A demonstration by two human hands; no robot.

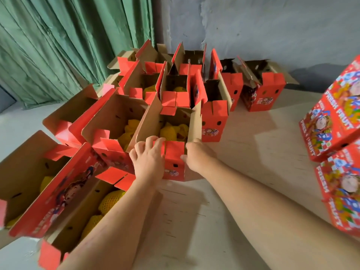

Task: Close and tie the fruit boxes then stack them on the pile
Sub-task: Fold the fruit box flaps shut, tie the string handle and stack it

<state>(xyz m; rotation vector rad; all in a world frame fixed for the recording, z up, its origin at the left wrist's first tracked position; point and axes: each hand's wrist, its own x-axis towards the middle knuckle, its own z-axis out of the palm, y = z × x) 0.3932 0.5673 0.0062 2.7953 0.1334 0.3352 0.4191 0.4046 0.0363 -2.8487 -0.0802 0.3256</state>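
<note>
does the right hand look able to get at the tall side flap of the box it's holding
Probably yes: the right hand already grips that open box at its right corner, and the side flap rises directly above it, unobstructed.

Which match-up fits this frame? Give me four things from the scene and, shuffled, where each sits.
Things:
1. left hand
2. right hand
3. closed box pile
4. green curtain

Places:
A. far right edge
B. near-left corner of the open box
C. back left
D. near-right corner of that open box

Pairs: 1-B, 2-D, 3-A, 4-C
</note>
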